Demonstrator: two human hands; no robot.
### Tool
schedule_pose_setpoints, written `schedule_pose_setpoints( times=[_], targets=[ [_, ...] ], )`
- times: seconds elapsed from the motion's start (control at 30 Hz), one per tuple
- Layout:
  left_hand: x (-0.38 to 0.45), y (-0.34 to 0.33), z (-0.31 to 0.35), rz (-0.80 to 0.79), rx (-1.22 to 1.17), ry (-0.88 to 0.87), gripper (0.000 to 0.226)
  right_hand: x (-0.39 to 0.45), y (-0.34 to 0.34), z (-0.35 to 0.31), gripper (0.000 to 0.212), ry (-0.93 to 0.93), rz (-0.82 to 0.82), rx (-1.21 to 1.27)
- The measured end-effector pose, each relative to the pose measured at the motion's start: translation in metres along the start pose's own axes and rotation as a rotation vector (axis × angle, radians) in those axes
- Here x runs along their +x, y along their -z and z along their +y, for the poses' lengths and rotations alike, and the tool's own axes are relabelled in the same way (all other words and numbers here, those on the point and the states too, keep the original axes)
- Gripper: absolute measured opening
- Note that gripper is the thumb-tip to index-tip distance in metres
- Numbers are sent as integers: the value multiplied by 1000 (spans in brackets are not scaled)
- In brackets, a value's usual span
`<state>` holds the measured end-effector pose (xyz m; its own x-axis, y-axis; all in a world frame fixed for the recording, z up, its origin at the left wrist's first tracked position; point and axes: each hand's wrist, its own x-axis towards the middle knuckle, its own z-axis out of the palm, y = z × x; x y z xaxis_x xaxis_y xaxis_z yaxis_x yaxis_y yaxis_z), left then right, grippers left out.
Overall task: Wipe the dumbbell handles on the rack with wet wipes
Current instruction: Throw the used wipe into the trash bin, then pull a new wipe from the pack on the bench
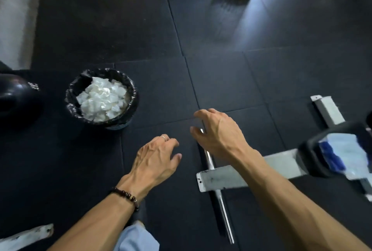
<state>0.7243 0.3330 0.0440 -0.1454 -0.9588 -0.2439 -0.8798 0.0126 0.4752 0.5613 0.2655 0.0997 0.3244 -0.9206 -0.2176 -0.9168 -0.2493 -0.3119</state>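
Wipes pack (pixel 342 155) right of empty hands (pixel 213 132)

Gym: rubber floor mats (pixel 221 29), dumbbell (pixel 330 150)

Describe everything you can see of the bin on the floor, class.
The bin is small and round, lined with a crinkled black bag folded over its rim. It stands upright on the dark rubber floor mats, left of both hands, touched by neither. Crumpled white wipes fill it almost to the top.
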Motion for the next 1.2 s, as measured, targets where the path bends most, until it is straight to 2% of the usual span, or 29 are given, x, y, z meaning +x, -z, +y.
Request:
schedule_pose_setpoints(
  times=[0.27, 0.4, 0.6, 0.83, 1.0, 1.1, 1.2],
  targets=[
    [-57, -103, 228, -90, 5, -214, 36, -197, 54, 175, 39, -204, 136, 23],
    [-62, -144, 312, -110, 6, -278, 38, -253, 76, 254, 40, -308, 144, 70],
    [-7, -199, 393, -168, 1, -298, 37, -263, 89, 360, 41, -430, 112, 150],
    [77, -261, 462, -121, -29, -283, 32, -239, 79, 488, 46, -508, 79, 181],
    [120, -298, 497, -37, -9, -222, 31, -206, 68, 564, 43, -419, 19, 160],
    [142, -326, 506, 94, 74, -209, 27, -173, 54, 601, 34, -248, 7, 158],
    [155, -352, 507, 162, 106, -114, 31, -148, 36, 626, 25, -64, -57, 82]
  ],
)
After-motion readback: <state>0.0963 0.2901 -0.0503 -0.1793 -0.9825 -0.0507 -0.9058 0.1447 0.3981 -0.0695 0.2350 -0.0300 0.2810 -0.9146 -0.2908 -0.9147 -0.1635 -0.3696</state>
